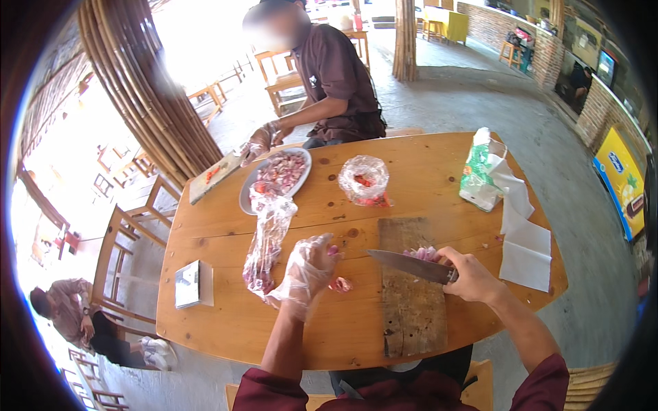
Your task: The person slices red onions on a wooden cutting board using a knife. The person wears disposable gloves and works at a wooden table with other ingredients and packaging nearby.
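Observation:
My left hand [310, 264], in a clear plastic glove, has its fingers closed around a small purple shallot [333, 250]. In my right hand [470, 275] is a kitchen knife [411, 265], its blade pointing left across a worn wooden cutting board [414, 318]. Sliced shallot [424, 253] lies behind the blade, close to my right fingers. Just beside my left hand is a clear plastic bag [270, 234] with shallots in its lower end. A reddish shallot piece [341, 284] rests on the tabletop between my left hand and the board.
Across the wooden table [231, 329], a person [334, 77] with gloved hands works at another board [213, 177]. An oval plate [306, 174] holds chopped shallots. A bag of red chillies [364, 180], tissue pack [478, 174], unrolled tissue [525, 257] and small box [188, 285] stand around.

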A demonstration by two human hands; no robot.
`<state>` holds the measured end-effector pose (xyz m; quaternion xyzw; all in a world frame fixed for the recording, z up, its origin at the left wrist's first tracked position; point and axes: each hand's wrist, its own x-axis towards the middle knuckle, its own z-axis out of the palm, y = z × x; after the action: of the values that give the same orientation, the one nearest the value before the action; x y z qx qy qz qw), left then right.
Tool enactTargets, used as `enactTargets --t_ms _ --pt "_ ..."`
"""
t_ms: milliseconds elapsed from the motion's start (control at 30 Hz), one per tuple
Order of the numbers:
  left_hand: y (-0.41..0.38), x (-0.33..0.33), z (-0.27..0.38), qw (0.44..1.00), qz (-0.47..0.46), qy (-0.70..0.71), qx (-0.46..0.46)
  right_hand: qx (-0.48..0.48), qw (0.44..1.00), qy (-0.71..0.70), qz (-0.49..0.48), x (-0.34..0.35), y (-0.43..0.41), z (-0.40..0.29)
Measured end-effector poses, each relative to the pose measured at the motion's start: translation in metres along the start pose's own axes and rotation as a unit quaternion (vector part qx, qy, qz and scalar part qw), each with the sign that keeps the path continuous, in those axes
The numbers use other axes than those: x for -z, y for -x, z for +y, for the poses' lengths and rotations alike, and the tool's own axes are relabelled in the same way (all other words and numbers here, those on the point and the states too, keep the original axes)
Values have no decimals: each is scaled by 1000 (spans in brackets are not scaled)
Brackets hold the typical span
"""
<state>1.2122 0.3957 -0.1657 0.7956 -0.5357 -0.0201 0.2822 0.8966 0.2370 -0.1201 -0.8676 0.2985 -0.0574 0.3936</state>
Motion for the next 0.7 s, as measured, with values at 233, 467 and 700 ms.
enactTargets --t_ms 233,467,700 --pt "4 -14 -1 998 36 50 -31 0 999 -51 -2 -2 0 8" --pt "5 -19 1 984 121 68 -109 20 997 -61 42 -5 2 24" --pt "4 -15 13 988 91 63 -104 -17 989 -137 56 4 6 28"
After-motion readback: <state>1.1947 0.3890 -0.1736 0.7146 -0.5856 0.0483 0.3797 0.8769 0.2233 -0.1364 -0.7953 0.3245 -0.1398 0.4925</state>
